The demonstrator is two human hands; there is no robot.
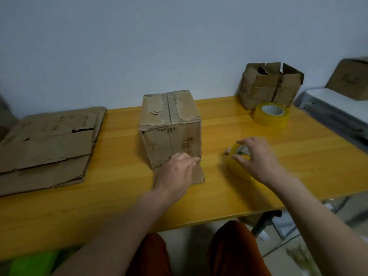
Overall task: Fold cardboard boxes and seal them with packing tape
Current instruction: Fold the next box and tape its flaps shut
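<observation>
A worn cardboard box stands in the middle of the yellow table, its top flaps closed and a bottom flap lying out toward me. My left hand rests on that flap at the box's near lower edge, fingers loosely bent. To the right, my right hand grips a yellow roll of packing tape from above, fingers curled over its rim. The image is a little blurred around both hands.
A stack of flattened cardboard lies at the table's left. A second tape roll and an open-topped box sit at the back right. A white unit with another box stands beyond the right edge.
</observation>
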